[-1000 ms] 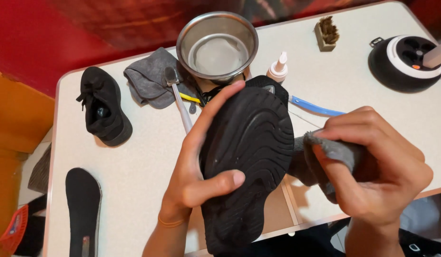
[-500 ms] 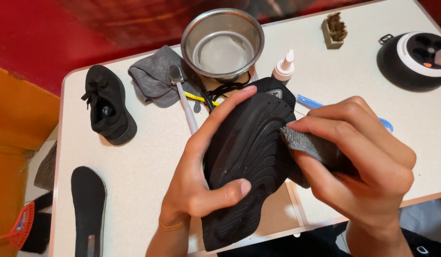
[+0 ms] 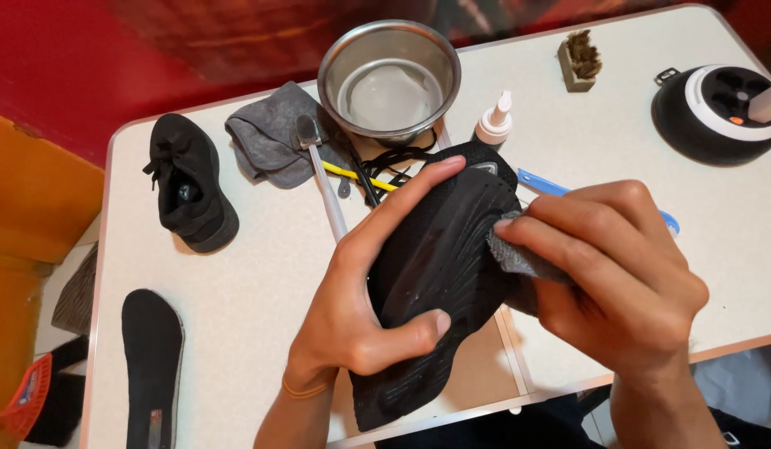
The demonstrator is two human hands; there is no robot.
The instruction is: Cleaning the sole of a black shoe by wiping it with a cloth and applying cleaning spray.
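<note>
Head view: the left hand (image 3: pixel 360 308) grips a black mesh shoe (image 3: pixel 439 274) sole-up above the pale counter (image 3: pixel 261 283) — thumb across the sole. The right hand (image 3: pixel 618 274) pinches a small grey cloth (image 3: pixel 514 258) against the sole's edge. Behind stand a round steel bowl (image 3: pixel 389 79) and a second black shoe (image 3: pixel 186 183) — well apart.

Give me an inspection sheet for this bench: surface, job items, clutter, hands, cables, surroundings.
Surface: pale folding table, seam across the middle.
Job's things: black shoe sole-up; grey cloth pressed against its edge.
Clutter: second black shoe, black insole, steel bowl, crumpled grey rag, white-handled brush, small white bottle, blue toothbrush, loose black laces.
Hands: left hand grips the shoe; right hand holds the cloth.
Cables: nothing seen.
Surroundings: red floor, orange furniture.
</note>
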